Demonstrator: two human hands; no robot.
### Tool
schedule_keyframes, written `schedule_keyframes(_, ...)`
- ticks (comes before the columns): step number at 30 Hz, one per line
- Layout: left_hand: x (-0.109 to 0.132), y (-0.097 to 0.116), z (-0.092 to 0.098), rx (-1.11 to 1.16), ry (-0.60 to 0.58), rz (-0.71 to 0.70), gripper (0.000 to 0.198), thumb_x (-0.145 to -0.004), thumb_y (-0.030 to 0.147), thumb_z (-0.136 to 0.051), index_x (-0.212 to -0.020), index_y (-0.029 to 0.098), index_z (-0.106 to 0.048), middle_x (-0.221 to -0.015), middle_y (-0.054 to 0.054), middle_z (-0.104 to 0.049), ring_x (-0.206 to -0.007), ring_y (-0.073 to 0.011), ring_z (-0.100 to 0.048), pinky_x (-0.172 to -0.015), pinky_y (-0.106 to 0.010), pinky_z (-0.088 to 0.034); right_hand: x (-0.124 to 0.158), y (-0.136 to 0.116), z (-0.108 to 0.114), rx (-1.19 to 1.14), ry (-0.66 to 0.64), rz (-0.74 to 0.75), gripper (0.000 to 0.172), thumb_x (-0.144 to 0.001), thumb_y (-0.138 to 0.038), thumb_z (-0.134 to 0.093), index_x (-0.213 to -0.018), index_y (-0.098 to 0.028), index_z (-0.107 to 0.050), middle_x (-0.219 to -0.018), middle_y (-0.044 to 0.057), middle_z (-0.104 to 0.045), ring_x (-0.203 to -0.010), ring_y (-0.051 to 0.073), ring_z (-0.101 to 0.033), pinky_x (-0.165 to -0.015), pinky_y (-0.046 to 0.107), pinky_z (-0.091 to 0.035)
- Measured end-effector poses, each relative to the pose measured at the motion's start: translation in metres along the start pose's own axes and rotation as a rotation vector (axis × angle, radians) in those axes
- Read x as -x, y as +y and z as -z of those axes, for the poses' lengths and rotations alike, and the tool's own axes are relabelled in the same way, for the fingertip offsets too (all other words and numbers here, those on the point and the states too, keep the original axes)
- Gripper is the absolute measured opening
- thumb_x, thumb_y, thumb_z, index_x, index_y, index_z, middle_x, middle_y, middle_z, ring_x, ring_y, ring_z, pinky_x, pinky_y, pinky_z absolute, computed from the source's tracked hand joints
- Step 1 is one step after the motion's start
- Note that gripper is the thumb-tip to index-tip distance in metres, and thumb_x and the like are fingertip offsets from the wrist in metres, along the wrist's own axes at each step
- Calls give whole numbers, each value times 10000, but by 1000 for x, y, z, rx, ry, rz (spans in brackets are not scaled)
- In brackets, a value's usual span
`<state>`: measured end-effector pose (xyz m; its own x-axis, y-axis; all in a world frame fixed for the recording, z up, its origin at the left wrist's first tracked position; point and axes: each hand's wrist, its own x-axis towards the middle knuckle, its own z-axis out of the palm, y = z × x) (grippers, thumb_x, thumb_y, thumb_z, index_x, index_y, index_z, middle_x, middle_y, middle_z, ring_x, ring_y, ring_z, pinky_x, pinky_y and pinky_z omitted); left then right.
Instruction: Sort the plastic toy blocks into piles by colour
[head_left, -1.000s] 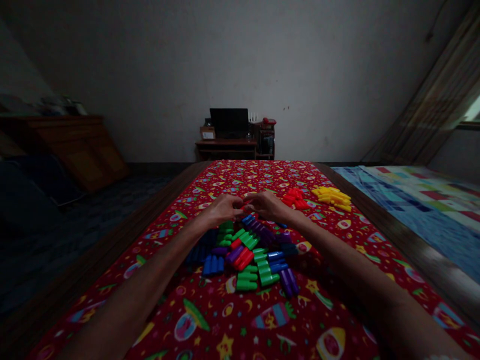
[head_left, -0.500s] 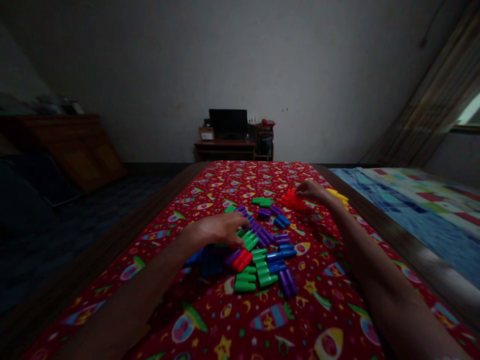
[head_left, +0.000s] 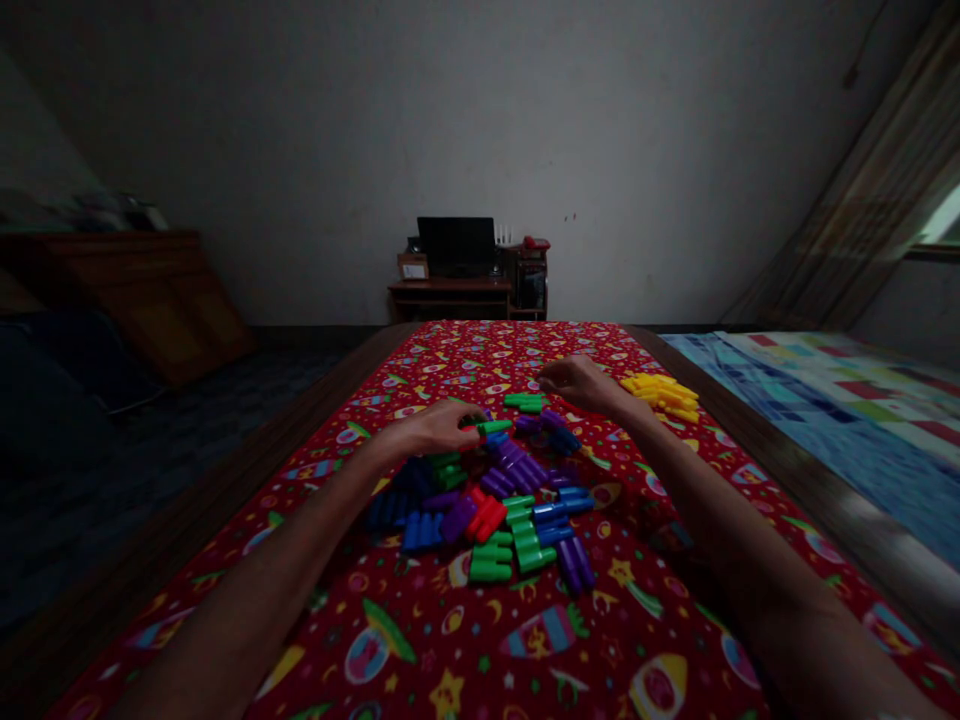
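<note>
My left hand [head_left: 446,427] pinches a green toy block [head_left: 493,427] with tube-like studs, lifted above the loose blocks. My right hand [head_left: 576,380] hovers over the far side of the table, fingers loosely bent and apart, with nothing visible in them. Just left of and below it lies a row of green blocks [head_left: 523,403]. Between and in front of my hands are scattered purple blocks [head_left: 517,468], blue blocks [head_left: 424,531], green blocks [head_left: 531,545] and a red block [head_left: 486,515]. My right hand and wrist mostly cover the red pile behind them.
A pile of yellow blocks [head_left: 661,396] sits near the table's right edge. The red patterned cloth [head_left: 540,675] covers the table. Beyond it stands a desk [head_left: 450,287] with a monitor [head_left: 456,245]. A bed [head_left: 817,420] is on the right, a wooden cabinet [head_left: 142,300] on the left.
My left hand has picked up a green block and moved slightly away from me. My right hand has left the red blocks and shifted left, uncovering the yellow pile.
</note>
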<state>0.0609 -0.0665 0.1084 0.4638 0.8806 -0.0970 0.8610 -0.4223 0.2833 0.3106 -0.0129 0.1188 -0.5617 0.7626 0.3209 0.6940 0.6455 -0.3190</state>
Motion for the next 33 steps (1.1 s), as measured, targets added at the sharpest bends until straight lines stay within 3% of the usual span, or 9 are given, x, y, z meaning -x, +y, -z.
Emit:
schedule_keyframes(5,-4,-6,-4,238,82,-34,451,-827,448,-417,-1035,133,-663,-914,-35,-682,-819,-180,-604,-706,-238,-463,3,-44,-19,-272,-105,247,306,-882,-288,-522,-1087,-130,-684,-907,71,-699,-699,113,-575,-634,212,-384)
schedule_keyframes(9,-6,-16,-8,301,85,-37,495,-799,526,-461,-1011,131,-671,-857,-41,-681,-761,-177,-595,-658,-241,-454,2,-44,-29,-207,-202,332,233,-862,-219,-533,-989,-119,-701,-733,16,-636,-600,81,-477,-577,198,-318)
schedule_keyframes(14,-9,-27,-6,335,188,-38,530,-763,615,-477,-865,138,-685,-789,-39,-659,-719,-182,-580,-638,-255,-436,-3,-26,-29,-101,-251,272,176,-809,-116,-525,-714,-95,-672,-572,-26,-511,-534,67,-364,-532,215,-241)
schedule_keyframes(18,-11,-22,-7,387,250,-38,564,-766,651,-428,-781,134,-652,-687,-9,-577,-654,-158,-526,-596,-249,-401,-1,-34,-30,-257,-202,248,219,-884,-273,-537,-878,-116,-690,-674,2,-592,-581,84,-448,-569,213,-292)
schedule_keyframes(22,-12,-11,-11,406,256,13,617,-753,707,-403,-778,137,-639,-633,12,-523,-593,-142,-487,-541,-240,-367,0,-45,-39,-273,-114,207,235,-845,-270,-627,-1002,-106,-683,-679,7,-611,-588,82,-478,-580,207,-302)
schedule_keyframes(25,-11,-10,-10,342,270,29,598,-771,684,-412,-814,139,-655,-686,-9,-586,-635,-159,-534,-564,-245,-394,-3,-37,-38,-187,-48,148,199,-823,-257,-647,-939,-103,-697,-661,7,-613,-582,81,-482,-566,206,-288)
schedule_keyframes(29,-1,-5,4,103,241,-26,415,-797,534,-500,-841,168,-690,-850,-49,-687,-814,-197,-608,-698,-252,-449,-4,5,-15,-16,82,-91,223,-820,-303,-638,-906,-111,-712,-708,42,-657,-619,112,-526,-576,217,-316)
schedule_keyframes(31,10,5,12,-1,162,-60,321,-813,452,-524,-851,188,-702,-871,-39,-701,-833,-185,-620,-719,-239,-446,1,32,-1,100,164,-264,237,-828,-313,-619,-929,-123,-717,-787,77,-690,-679,137,-565,-605,224,-348)
schedule_keyframes(33,23,22,16,-39,-20,-111,267,-835,402,-530,-878,207,-707,-855,-14,-707,-780,-158,-628,-679,-216,-437,8,56,11,198,201,-437,246,-838,-312,-592,-926,-122,-720,-848,109,-704,-730,155,-590,-626,228,-376)
